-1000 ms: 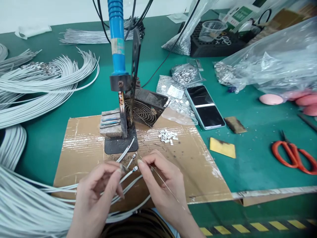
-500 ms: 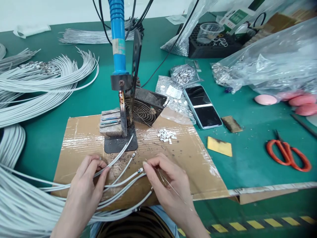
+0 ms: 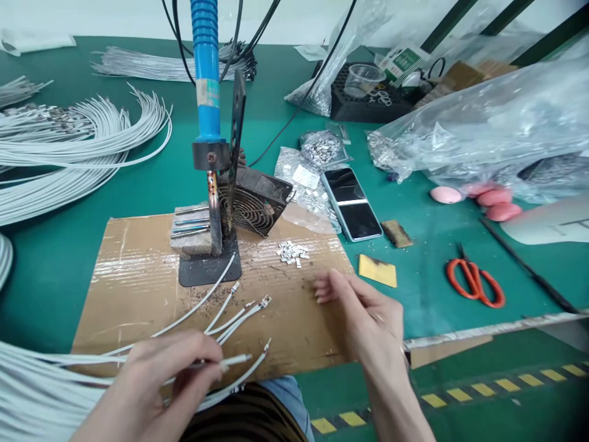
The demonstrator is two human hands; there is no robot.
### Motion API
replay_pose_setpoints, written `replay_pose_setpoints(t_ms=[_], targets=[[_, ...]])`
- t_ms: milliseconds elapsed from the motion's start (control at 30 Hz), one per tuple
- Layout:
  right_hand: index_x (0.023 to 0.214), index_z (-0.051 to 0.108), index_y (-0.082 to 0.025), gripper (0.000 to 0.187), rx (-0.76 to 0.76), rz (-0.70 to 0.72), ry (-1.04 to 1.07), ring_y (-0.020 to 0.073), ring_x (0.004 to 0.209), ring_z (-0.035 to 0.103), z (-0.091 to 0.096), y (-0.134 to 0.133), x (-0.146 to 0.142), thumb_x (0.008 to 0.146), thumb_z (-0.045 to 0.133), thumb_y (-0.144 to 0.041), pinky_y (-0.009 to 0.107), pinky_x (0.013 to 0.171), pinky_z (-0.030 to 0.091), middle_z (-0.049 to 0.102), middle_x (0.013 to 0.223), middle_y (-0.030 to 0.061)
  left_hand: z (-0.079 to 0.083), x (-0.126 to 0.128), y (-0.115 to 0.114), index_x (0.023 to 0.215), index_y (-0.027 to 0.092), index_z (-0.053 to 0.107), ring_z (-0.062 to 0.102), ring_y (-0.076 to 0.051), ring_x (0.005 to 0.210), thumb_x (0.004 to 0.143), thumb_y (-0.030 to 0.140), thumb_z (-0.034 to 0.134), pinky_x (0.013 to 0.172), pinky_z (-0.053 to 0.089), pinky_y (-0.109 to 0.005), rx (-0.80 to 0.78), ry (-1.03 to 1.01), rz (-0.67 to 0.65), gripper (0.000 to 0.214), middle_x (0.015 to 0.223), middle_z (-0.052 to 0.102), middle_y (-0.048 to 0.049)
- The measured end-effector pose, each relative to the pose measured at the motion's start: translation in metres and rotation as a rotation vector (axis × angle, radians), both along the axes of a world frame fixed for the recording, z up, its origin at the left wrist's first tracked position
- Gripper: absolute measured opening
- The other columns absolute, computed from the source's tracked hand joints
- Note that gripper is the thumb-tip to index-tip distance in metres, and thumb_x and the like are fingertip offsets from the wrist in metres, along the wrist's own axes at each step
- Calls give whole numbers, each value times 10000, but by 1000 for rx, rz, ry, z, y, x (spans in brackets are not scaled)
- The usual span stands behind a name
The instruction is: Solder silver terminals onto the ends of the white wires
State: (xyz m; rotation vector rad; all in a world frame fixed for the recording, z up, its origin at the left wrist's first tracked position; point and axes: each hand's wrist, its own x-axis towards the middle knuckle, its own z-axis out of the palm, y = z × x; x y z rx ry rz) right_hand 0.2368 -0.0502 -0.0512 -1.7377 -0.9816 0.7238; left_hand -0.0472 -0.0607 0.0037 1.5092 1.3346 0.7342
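Since the earlier frames the right hand (image 3: 368, 313) has let go at the wire tips and slid right across the cardboard (image 3: 138, 270), fingers loose and outstretched, grasping nothing. Meanwhile the left hand (image 3: 170, 374) has dropped toward the near edge and now pinches one white wire (image 3: 232, 360) between thumb and fingers. The view has also swung a little to the right.

On the table (image 3: 414, 258), big bundles of white wires (image 3: 69, 153) lie to the left, and the clear bags (image 3: 483, 135) at right are well filled, so by my reading most of the stock is not yet worked. Several wires (image 3: 221, 313) fan out across the cardboard with small metal ends at their tips; these look finished or part-finished. Behind them the blue-handled iron (image 3: 205, 73) stands upright in its stand, next to the fan (image 3: 251, 205). A little heap of loose metal terminals (image 3: 291, 252) sits just beyond the right hand's fingertips, so more ends seem left to fit.

It is hard to tell whether the held wire's tip carries a terminal; it is too small and pale. The left hand's palm is turned away, and its wrist is cut off by the frame's bottom edge. The phone (image 3: 352, 202), sponge (image 3: 377, 270) and scissors (image 3: 473, 282) lie apart, untouched.
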Motion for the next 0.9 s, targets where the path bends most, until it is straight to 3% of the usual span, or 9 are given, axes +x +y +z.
replay_pose_setpoints(t_ms=[33, 100, 300, 467, 600, 700, 900], targets=[[881, 825, -171, 345, -5, -2, -72, 222, 667, 716, -2, 6, 2, 899, 723, -500, 369, 673, 613, 803, 800, 90, 0, 3, 1, 764, 281, 782, 670, -162, 589, 870, 303, 778, 573, 473, -212, -28, 24, -116, 109, 675, 743, 10], [918, 825, -173, 291, -13, 35, -140, 230, 696, 707, -4, 17, 4, 847, 772, -450, 387, 706, 599, 802, 830, 88, -4, 8, 5, 768, 267, 755, 649, -162, 587, 931, 350, 697, 573, 474, -218, -102, 51, -230, 192, 664, 726, 1], [862, 788, -207, 233, -34, 196, -249, 202, 646, 633, -6, 36, 5, 831, 766, -437, 350, 646, 534, 736, 739, 47, -16, 19, 16, 765, 201, 712, 374, -92, 505, 915, 358, 735, 453, 267, -188, -350, -241, 105, 218, 608, 554, 36], [789, 675, -208, 273, -55, 171, -243, 158, 511, 576, -3, 21, 0, 856, 751, -461, 291, 511, 494, 661, 628, 13, -16, 19, 18, 781, 181, 702, 293, -61, 476, 890, 386, 777, 440, 186, -182, -396, -369, 192, 243, 599, 515, 61], [841, 666, -209, 255, -43, 194, -5, 130, 491, 581, 5, 5, -28, 884, 755, -444, 231, 438, 498, 665, 664, -1, -14, 19, 20, 782, 176, 704, 294, -54, 475, 870, 392, 800, 447, 198, -178, -411, -393, 214, 253, 594, 523, 65], [879, 764, -206, 164, -62, 303, 252, 117, 508, 587, 13, 0, -56, 895, 783, -368, 205, 466, 513, 665, 637, -11, -12, 19, 20, 778, 179, 706, 298, -57, 484, 874, 381, 796, 456, 219, -175, -418, -394, 201, 242, 600, 530, 64], [857, 865, -228, 128, -11, 458, 531, 79, 470, 530, 24, 2, -92, 897, 773, -307, 185, 433, 427, 638, 651, -9, -10, 18, 19, 791, 188, 706, 300, -61, 478, 898, 362, 765, 478, 300, -178, -412, -387, 196, 212, 601, 545, 63]])
